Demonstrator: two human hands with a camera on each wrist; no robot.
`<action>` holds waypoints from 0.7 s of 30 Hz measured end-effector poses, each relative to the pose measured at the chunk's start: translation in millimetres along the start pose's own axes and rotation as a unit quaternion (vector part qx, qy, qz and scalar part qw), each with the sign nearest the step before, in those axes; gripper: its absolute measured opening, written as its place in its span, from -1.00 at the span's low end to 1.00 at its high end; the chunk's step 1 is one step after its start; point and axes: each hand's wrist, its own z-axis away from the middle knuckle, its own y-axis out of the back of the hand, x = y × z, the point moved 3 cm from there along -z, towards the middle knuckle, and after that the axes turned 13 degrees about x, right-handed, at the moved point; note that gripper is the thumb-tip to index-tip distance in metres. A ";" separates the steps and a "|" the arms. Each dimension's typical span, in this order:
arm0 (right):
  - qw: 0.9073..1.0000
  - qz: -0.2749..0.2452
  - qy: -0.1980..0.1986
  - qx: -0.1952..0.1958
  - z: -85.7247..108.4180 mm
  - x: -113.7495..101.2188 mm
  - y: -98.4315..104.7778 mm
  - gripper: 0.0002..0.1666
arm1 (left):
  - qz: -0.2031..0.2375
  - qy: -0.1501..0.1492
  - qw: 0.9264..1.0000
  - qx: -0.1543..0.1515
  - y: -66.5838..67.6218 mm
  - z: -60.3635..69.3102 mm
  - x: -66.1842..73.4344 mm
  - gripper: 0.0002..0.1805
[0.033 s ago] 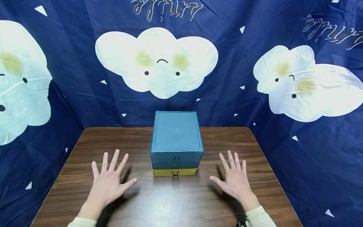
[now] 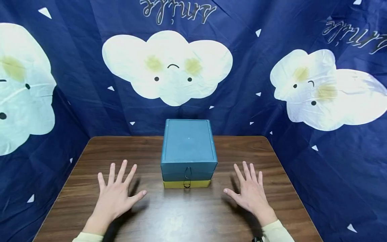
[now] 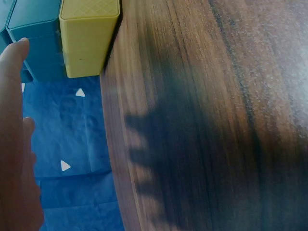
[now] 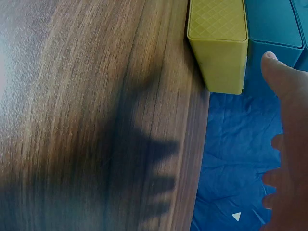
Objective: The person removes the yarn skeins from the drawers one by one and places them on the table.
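A drawer box [image 2: 189, 141] stands at the table's far middle in the head view, with blue upper tiers and a yellow bottom tier [image 2: 173, 185]. Two dark loop pulls [image 2: 188, 173] hang on its front. To the left of the box, my left hand [image 2: 113, 198] is held palm down above the table, fingers spread and holding nothing. My right hand [image 2: 251, 195] does likewise on the other side. Both are apart from the box and cast shadows on the wood. Each wrist view shows part of a hand, with the yellow tier [image 3: 89, 45] and blue tiers [image 4: 274, 24] beyond it.
The brown wooden table [image 2: 130, 148] reaches back to a dark blue cloth [image 2: 242, 117] printed with white clouds and small triangles, which hangs behind it and on both sides. A bright light reflection lies on the wood near the front.
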 end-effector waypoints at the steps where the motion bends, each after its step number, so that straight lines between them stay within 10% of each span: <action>1: 1.000 -0.002 0.000 -0.003 0.3 0.2 -0.3 0.26 | -0.001 0.002 1.000 -0.002 0.3 0.4 0.1 0.18; 21: 1.000 -0.012 0.020 -0.020 -28.8 3.2 14.7 0.23 | 0.003 0.021 1.000 -0.004 12.7 -13.7 8.8 0.17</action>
